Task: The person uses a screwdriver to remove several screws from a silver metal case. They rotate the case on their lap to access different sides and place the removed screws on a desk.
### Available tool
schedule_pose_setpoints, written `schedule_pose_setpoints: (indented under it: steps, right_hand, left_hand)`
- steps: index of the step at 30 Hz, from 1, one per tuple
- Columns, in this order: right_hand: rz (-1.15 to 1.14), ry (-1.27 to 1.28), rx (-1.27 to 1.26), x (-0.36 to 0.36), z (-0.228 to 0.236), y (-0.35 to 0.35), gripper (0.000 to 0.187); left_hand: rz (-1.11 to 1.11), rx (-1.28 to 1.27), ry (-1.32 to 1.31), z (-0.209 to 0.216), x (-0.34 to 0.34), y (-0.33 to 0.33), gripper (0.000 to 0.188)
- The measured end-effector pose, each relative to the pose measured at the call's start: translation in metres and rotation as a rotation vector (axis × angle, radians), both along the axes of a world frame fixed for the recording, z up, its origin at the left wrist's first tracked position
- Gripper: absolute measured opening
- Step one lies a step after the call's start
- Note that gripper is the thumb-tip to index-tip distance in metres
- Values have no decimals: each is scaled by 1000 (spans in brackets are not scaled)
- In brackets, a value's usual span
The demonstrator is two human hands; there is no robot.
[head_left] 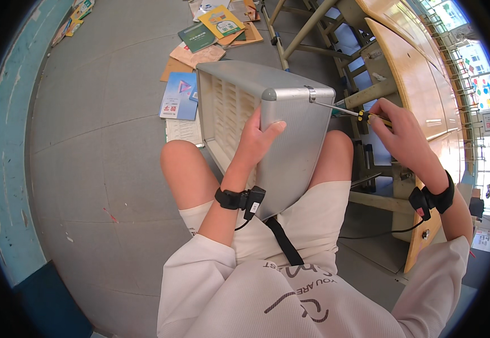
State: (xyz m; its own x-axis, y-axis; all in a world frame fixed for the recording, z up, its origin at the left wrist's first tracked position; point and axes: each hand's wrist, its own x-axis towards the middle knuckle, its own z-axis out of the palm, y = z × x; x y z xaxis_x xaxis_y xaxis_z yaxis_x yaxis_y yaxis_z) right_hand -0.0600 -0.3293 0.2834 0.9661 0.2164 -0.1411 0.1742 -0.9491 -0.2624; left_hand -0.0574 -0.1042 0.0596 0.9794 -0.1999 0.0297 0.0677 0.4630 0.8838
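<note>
A silver aluminium case (293, 152) rests tilted across my thighs, its open side turned to the left. Inside it shows pale foam (232, 112) with rows of slots. My left hand (256, 135) grips the rim of the case, the thumb lying on the outer side and the fingers reaching inside, partly hidden. In my right hand (396, 130) is a screwdriver (339, 109) with a yellow and black handle. Its metal shaft points left, and the tip meets a small metal latch (311, 94) on the upper edge of the case.
Books and papers lie on the grey floor beyond the case, among them a blue book (178, 96), a green book (198, 37) and a yellow book (221, 22). Wooden desks (414, 73) with metal legs stand close on the right. A blue-green wall (8, 141) runs along the left.
</note>
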Motion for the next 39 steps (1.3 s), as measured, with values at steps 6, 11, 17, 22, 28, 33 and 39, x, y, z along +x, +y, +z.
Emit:
schedule_pose_setpoints:
  steps: [6,11,17,22,28,33,39]
  right_hand:
    - [259,-236,-203,-8,-7,5,15]
    - [491,-340,-435,-15,-9,16,19]
    - [429,-345,-394,-4,-7,10,16]
    - [195,-108,-389,2,-6,10,8]
    - [436,-428,-473,-4,-17,21,13]
    - [250,-253,-393,-9,-18,15,11]
    - [281,-301,-479,-5,-27,2,13]
  left_hand:
    - [12,-14,-18,-2,1,-1,48]
    - [10,-15,33,-5,-1,2,47]
    - [32,-7,34,-8,-2,3,46]
    - [2,-26,3,-7,-1,1,47]
    - [2,-35,-1,-6,1,2,49]
    - [1,-53,17,-5,0,-1,50]
    - [-12,-30,8,-2,1,-2,49]
